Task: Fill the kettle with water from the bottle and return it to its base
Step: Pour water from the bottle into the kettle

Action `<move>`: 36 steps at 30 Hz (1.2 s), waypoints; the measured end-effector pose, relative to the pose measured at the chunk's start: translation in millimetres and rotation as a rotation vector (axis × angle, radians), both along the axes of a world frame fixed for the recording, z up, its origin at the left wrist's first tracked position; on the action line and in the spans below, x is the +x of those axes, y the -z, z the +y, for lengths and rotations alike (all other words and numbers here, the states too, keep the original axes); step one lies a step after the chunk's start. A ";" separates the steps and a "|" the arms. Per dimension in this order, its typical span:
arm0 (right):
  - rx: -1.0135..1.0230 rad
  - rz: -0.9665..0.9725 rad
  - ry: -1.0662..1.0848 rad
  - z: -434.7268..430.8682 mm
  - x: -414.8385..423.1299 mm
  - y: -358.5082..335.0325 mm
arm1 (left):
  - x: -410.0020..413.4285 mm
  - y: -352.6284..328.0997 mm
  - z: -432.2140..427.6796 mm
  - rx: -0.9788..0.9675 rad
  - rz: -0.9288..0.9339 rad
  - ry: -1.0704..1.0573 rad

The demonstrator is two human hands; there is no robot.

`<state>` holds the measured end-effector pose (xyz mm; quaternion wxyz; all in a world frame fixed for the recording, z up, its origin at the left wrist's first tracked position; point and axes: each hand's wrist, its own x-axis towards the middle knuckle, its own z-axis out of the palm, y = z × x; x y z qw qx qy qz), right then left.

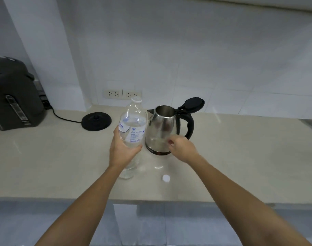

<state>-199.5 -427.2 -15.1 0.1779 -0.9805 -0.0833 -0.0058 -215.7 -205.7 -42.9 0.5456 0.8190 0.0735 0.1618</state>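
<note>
So, the left hand (124, 150) is wrapped round the middle of the clear water bottle (132, 128), fingers closed on it just under the blue & white label. Bottle is upright w/ its top open, no cap on, and there's water inside it. Its bottom seems to be on or just above the counter (54, 157), can't tell which. The right hand (182, 148) is near the low front of the kettle (163, 130), fingers loosely curled, holding nothing; can't tell if it touches the kettle or is just in front of it. Kettle is shiny metal w/ a black handle (189, 125) on the right side, and its black lid (193, 103) is flipped up & back, so the top is open. It stands on the counter right beside the bottle, not on its base. A small white cap (166, 178) lies flat on the counter nearer the person, between the two arms. The round black base (96, 121) sits to the left of the bottle, a bit further back, w/ a black cord (62, 118) going left. At the far left is a big dark pot machine (13, 93). On the white tile wall (187, 59) behind are two plug sockets (122, 94).
</note>
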 end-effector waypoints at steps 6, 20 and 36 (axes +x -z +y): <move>-0.146 -0.558 -0.105 -24.5 42.4 -66.0 | 20.9 -33.4 -11.9 0.233 -0.055 0.023; -0.604 -0.162 0.012 -49.9 73.1 -78.3 | 55.3 -93.6 -8.3 0.857 0.153 -0.003; -0.541 -0.102 0.071 -41.7 74.5 -86.4 | 80.5 -122.0 14.4 1.303 0.154 0.023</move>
